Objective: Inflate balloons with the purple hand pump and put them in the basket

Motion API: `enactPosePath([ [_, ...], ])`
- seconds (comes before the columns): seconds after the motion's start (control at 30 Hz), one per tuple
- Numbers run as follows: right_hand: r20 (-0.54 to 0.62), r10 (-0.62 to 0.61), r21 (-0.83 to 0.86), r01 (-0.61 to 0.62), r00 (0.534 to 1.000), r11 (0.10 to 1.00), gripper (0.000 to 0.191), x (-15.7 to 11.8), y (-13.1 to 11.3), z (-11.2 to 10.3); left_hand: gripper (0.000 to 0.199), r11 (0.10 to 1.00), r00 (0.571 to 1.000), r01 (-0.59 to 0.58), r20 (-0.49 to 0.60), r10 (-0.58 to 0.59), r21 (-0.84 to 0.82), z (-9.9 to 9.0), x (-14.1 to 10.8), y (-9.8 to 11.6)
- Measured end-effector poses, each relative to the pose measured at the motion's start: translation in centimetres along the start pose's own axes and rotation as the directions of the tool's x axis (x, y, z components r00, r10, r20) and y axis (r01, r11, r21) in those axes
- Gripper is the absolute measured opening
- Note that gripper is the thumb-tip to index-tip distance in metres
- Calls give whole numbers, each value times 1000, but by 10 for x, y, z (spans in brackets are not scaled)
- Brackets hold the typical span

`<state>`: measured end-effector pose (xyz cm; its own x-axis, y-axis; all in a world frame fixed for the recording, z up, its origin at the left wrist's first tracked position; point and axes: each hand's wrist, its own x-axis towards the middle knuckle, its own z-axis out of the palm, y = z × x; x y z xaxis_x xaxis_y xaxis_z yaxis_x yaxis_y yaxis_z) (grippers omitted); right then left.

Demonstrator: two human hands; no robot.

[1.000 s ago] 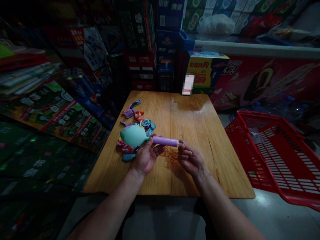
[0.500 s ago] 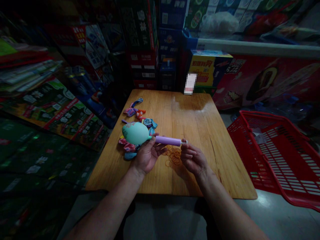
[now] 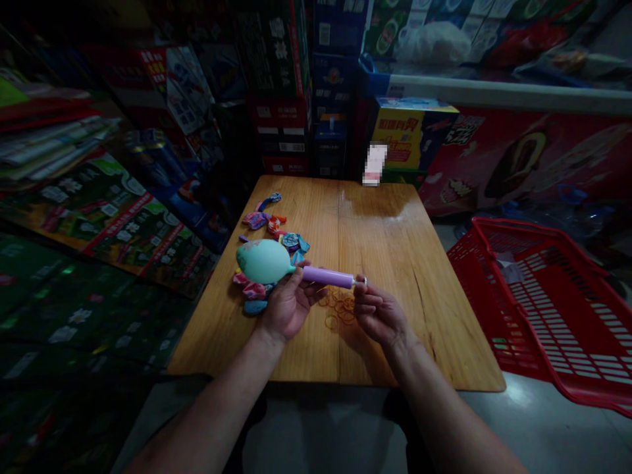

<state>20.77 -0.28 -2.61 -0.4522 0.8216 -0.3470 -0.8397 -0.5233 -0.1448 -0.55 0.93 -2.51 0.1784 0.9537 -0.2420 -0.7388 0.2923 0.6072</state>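
A mint-green balloon, partly inflated, is fitted on the left end of a purple hand pump. My left hand is closed around the balloon's neck and the pump's left end. With its fingers pinched, my right hand grips the white handle at the pump's right end. Beneath and between the hands, several orange rubber bands lie on the wooden table. Flat balloons in pink, blue and other colours lie behind and beside the inflated one.
On the floor to the right stands a red plastic basket. Stacked boxes rise behind the table, and green cartons are piled at the left. A yellow and blue box is beyond the back right edge.
The white handle shows less outside the pump, and my right hand is slightly closer to it. Balloon, pump and both hands appear shifted slightly left.
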Motion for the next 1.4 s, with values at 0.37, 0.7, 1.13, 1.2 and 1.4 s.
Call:
enactPosePath([
  [0.37,46,11,25,-12,999,1000,17,-1,0,-7,35,1000,1000,-2,-13,2,16,0,-3,-6],
  [0.7,114,-58,44,54,992,998,13,-5,-14,-8,33,995,993,-100,-55,101,19,-8,2,13],
  [1.13,103,-75,62,69,992,996,12,-6,-17,-5,35,992,989,-123,-79,123,16,-9,5,15],
  [1.2,66,-51,56,47,997,997,11,-1,-4,-7,36,997,996,-68,-61,69,21,-7,1,5],
  [1.4,59,4,69,-8,998,998,16,5,5,-7,35,999,999,-17,-47,18,33,-1,1,0],
])
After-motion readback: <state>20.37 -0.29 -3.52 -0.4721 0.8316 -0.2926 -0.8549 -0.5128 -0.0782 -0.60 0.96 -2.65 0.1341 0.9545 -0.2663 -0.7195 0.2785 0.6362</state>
